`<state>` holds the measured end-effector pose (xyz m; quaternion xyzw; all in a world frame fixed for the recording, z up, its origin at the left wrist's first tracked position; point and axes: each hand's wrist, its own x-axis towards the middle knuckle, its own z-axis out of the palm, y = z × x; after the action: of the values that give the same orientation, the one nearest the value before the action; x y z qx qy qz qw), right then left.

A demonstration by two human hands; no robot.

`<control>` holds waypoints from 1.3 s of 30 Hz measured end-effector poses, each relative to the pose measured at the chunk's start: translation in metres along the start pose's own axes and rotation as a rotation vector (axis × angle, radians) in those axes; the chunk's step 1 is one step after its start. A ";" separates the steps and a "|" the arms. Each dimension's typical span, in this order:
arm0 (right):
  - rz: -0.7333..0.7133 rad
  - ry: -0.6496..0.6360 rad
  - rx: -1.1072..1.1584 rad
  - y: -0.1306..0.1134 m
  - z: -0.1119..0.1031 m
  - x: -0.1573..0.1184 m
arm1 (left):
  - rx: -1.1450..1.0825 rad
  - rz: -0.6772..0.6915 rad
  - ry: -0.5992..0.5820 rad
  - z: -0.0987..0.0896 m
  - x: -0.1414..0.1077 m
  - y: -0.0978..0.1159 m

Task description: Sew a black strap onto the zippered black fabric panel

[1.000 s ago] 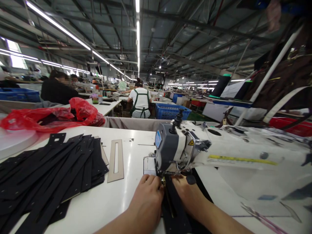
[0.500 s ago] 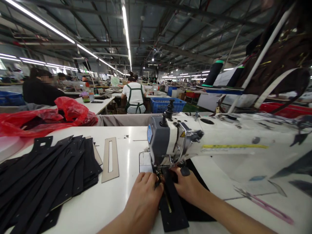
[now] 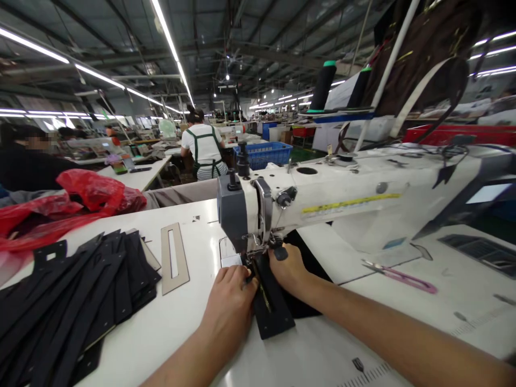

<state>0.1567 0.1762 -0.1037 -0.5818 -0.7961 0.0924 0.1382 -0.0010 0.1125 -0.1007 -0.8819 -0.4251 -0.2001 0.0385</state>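
Observation:
A black strip with a zipper down its middle [image 3: 271,306] lies under the foot of a white and grey sewing machine [image 3: 322,199]. My left hand [image 3: 229,301] presses flat on the strip's left side, fingers near the needle. On the right side my right hand [image 3: 288,269] pins the strip down just under the machine head. Both hands rest on the piece, fingers together.
A pile of black cut strips [image 3: 76,301] covers the left of the white table [image 3: 177,322], with a tan slotted template [image 3: 173,258] beside it. Red plastic bags [image 3: 72,204] lie behind. Pink snips [image 3: 403,277] lie right of the machine. Other people work at tables beyond.
The camera view has swung right and dropped. Both hands stay on the black strip by the needle, and more of the strip now lies on my side of the foot.

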 end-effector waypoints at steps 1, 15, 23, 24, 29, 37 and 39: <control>-0.011 0.014 0.016 0.000 -0.002 -0.004 | 0.005 -0.006 0.002 -0.001 0.000 0.001; -0.744 0.382 0.141 0.003 0.019 -0.104 | -0.024 0.156 0.082 -0.012 -0.028 0.019; -0.732 0.444 0.188 0.003 0.021 -0.100 | 0.063 0.245 0.176 -0.010 -0.020 0.016; -0.736 0.452 0.183 0.003 0.019 -0.099 | 0.070 0.252 0.173 -0.009 -0.020 0.015; -0.729 0.412 0.144 0.003 0.016 -0.091 | 0.100 0.272 0.169 -0.006 -0.016 0.007; -0.732 0.474 0.179 0.004 0.019 -0.074 | 0.115 0.270 0.192 -0.002 -0.003 -0.008; -0.733 0.466 0.175 0.005 0.019 -0.069 | 0.104 0.264 0.190 0.000 0.001 -0.011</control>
<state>0.1747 0.1127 -0.1313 -0.2525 -0.8867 -0.0295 0.3862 -0.0095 0.1199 -0.1012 -0.9040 -0.3097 -0.2537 0.1501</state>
